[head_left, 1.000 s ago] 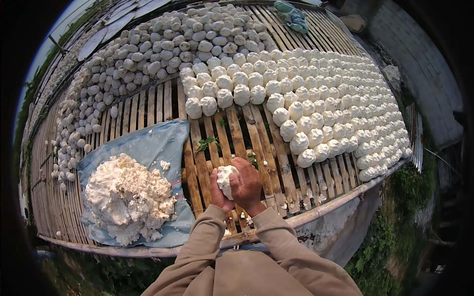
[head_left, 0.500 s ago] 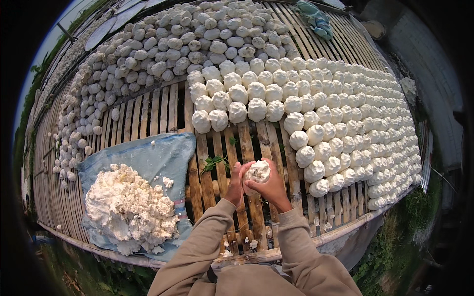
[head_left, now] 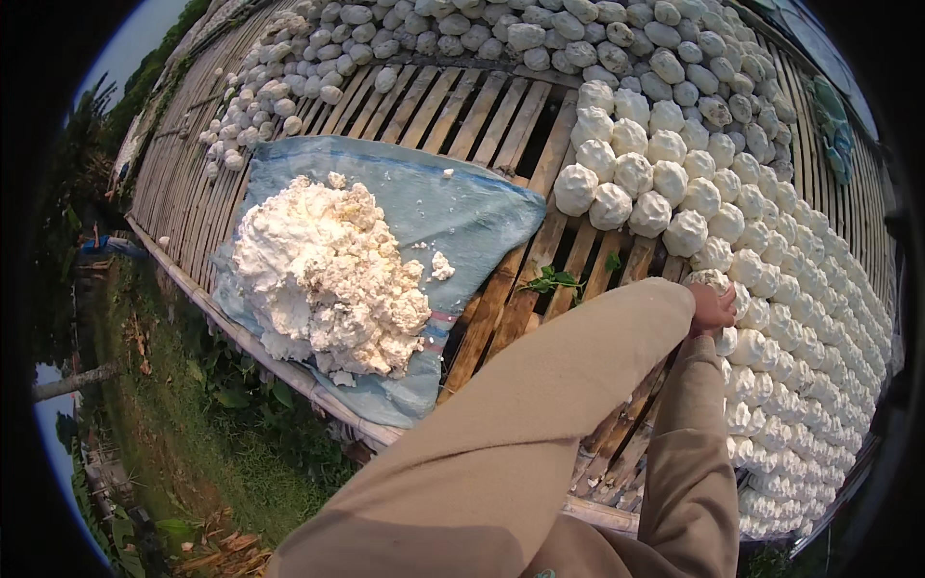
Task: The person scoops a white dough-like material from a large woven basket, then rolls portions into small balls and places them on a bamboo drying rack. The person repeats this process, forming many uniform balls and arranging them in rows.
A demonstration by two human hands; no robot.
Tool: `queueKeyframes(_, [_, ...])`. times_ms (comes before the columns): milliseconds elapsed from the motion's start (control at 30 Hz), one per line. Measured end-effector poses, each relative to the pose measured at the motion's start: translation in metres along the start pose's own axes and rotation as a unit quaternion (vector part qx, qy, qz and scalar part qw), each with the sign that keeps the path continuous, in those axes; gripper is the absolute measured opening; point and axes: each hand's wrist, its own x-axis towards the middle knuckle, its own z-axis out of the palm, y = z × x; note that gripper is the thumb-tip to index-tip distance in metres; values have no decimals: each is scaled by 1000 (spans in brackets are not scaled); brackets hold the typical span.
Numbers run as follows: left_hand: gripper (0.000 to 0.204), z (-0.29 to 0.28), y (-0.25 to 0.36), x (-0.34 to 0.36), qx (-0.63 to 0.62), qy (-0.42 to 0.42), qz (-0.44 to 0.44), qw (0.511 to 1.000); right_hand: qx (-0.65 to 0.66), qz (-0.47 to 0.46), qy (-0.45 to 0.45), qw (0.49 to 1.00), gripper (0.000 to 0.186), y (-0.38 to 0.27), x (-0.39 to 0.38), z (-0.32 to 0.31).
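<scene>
Both my hands meet at the left edge of the packed rows of white lumpy balls (head_left: 756, 352), at the right. My right hand (head_left: 711, 312) is curled against one white ball (head_left: 709, 279) with darker patches, which sits low beside its neighbours. My left forearm crosses from the lower left, and its sleeve covers most of my left hand, whose fingers I cannot make out. Left of my arms, a heap of crumbly white mash (head_left: 328, 279) lies on a blue woven sheet (head_left: 472, 193).
Bamboo slats (head_left: 462, 111) with gaps form the platform. Rougher greyish lumps (head_left: 525, 37) lie piled at the back. A green sprig (head_left: 552, 279) pokes up between slats. A bamboo rail (head_left: 260, 342) edges the platform above grass (head_left: 202, 424). A green-blue cloth (head_left: 833, 130) lies far right.
My hands have moved right with the white ball, from over the bare slats to the edge of the rows. The view has swung, bringing the mash and sheet nearer the middle.
</scene>
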Motion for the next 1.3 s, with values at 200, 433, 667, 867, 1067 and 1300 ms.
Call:
queueKeyframes(200, [61, -24, 1, 13, 100, -33, -89, 990, -126, -37, 71, 989, 84, -16, -34, -20])
queueKeyframes(433, [62, -96, -66, -135, 123, -53, -152, 979, -41, -109, -28, 993, 62, -112, -175, 20])
queueKeyframes(667, [35, -220, -168, -399, 264, 410, -96, 868, 281, 262, -556, 738, 53, -253, -402, 122])
queueKeyframes(867, [30, -337, -229, -501, 286, 510, -176, 792, 351, 239, -458, 781, 59, -349, -459, 212])
queueKeyframes(1067, [28, -276, -282, -471, 242, 592, -86, 764, 375, 216, -390, 813, 49, -375, -493, 251])
queueKeyframes(1300, [80, -326, -192, -511, -576, 446, -43, 684, 337, 102, -472, 808, 56, -454, -491, 194])
